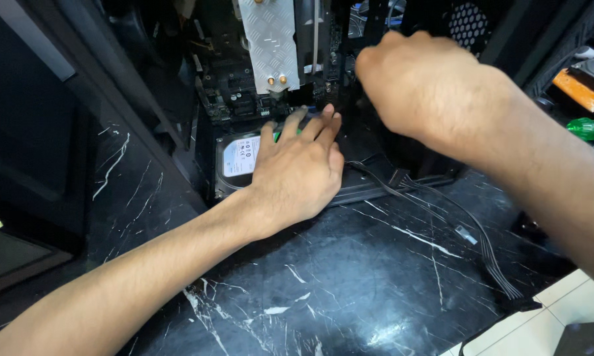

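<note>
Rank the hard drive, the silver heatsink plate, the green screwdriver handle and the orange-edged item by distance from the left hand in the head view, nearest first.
From the left hand:
1. Hard drive, under the hand.
2. Silver heatsink plate, above, inside the case.
3. Green screwdriver handle, far right.
4. Orange-edged item, far right; too close to rank against the screwdriver.

A hard drive (239, 157) lies flat at the bottom of the open computer case (178, 99), its white label facing up. Its right part is covered, and its left edge sits by the case wall.
</note>
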